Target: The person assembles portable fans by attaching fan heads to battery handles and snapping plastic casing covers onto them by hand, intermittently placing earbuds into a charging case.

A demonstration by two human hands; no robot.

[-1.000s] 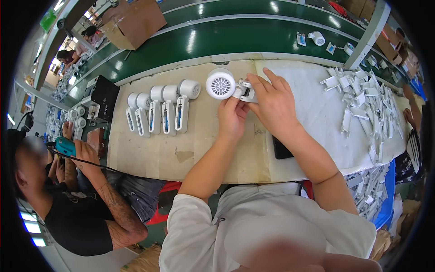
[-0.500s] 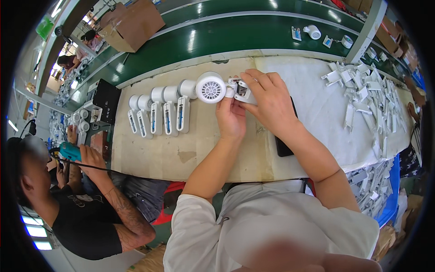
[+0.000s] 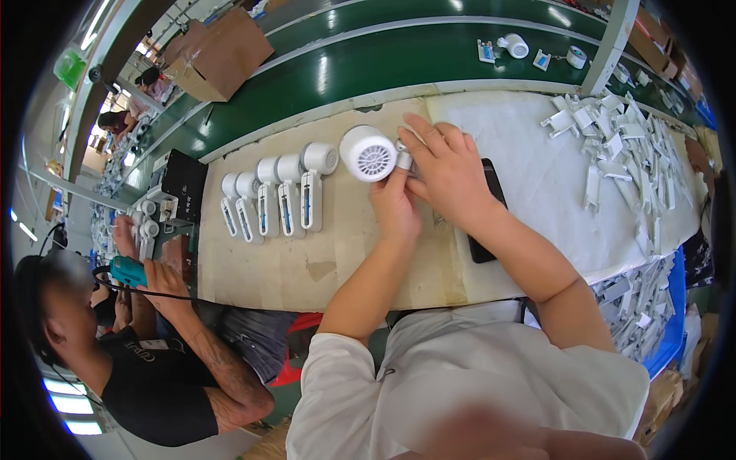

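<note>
I'm seeing both hands meeting over the table (image 3: 322, 261), pinching a white fan head (image 3: 369, 153). The left hand (image 3: 395, 207) is gripping it from below; the right hand (image 3: 448, 172) is closing on its right side, fingers over a small part there. The head is sitting just left of the hands, near a row of white fans (image 3: 280, 195). A black phone (image 3: 487, 211) is lying under the right wrist.

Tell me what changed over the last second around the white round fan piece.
Both hands kept hold of the white fan piece; the right hand slid further over its right side, while the left hand stayed below it. The row of finished white units and the pile of white parts did not move.
</note>
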